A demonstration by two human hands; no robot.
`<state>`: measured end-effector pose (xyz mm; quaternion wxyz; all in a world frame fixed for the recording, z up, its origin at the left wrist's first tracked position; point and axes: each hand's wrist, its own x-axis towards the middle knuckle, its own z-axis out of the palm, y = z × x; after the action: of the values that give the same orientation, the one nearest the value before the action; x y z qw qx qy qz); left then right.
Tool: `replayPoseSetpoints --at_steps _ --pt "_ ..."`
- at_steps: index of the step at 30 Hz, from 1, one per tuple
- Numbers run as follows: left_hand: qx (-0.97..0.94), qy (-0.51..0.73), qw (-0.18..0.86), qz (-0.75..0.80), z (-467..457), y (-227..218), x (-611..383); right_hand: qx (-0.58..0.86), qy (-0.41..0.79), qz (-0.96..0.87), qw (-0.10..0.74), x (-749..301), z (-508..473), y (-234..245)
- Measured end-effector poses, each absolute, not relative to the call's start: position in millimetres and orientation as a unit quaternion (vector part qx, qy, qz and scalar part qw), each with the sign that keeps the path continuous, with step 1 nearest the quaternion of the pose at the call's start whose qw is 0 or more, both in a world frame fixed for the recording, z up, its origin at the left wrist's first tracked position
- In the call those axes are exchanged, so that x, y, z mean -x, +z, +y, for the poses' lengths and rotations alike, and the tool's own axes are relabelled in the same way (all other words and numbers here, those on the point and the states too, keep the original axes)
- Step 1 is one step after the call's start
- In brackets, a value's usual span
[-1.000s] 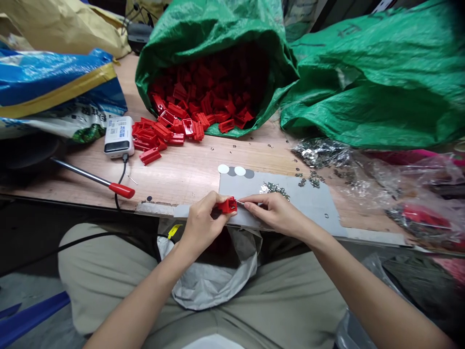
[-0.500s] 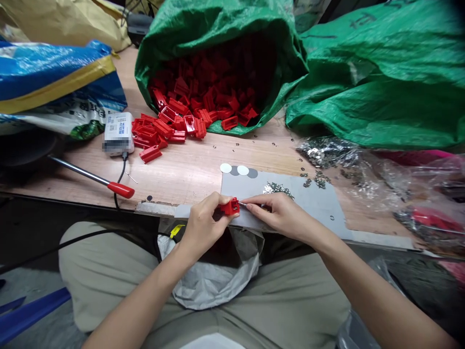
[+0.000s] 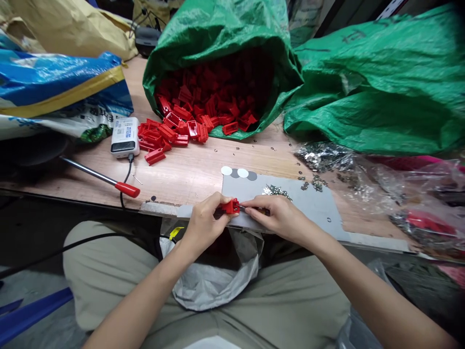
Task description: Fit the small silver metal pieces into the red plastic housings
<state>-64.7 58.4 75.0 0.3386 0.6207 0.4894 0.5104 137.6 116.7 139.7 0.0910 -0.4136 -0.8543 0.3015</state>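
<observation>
Between the thumb and fingers of my left hand [image 3: 208, 218] is a small red plastic housing [image 3: 231, 206], held at the table's front edge. My right hand [image 3: 278, 213] is closed round a thin metal tool [image 3: 242, 207], perhaps tweezers or a small screwdriver; its tip meets the right, open end of the housing. What lies inside the housing is too small to make out. Just beyond my right hand, a small heap of shiny metal pieces [image 3: 276, 191] rests on a grey sheet [image 3: 308, 203].
A green sack [image 3: 218, 24] spills red housings [image 3: 160, 135] onto the table. Left of them are a white power bank [image 3: 125, 137] with a cable and a red-handled lever [image 3: 127, 189]. Bags of metal parts [image 3: 323, 156] lie right. A pale sack [image 3: 214, 286] hangs open below the edge.
The camera view has shifted slightly, moving the table items a little in the picture. Both hands keep their hold, and the tool's tip sits at the housing with little visible movement.
</observation>
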Motion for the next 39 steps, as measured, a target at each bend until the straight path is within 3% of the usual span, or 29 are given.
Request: replayPoseSetpoints --at_steps 9,25,27,30,34,39 --pt "-0.616 0.510 0.344 0.492 58 76 65 0.398 0.240 -0.886 -0.004 -130 121 156" --pt "-0.620 0.511 0.341 0.489 57 72 66 0.422 0.116 -0.893 -0.100 -104 115 170" --pt "-0.614 0.512 0.349 0.488 57 72 66 0.421 0.141 -0.894 -0.061 -111 113 163" --pt "-0.569 0.538 0.393 0.482 58 78 65 0.409 0.260 -0.872 0.061 -128 107 147" --pt "-0.354 0.597 0.577 0.431 55 102 62 0.452 0.349 -0.788 0.230 -144 84 130" --pt "-0.055 0.542 0.769 0.334 40 131 56 0.410 0.343 -0.775 0.338 -135 50 131"
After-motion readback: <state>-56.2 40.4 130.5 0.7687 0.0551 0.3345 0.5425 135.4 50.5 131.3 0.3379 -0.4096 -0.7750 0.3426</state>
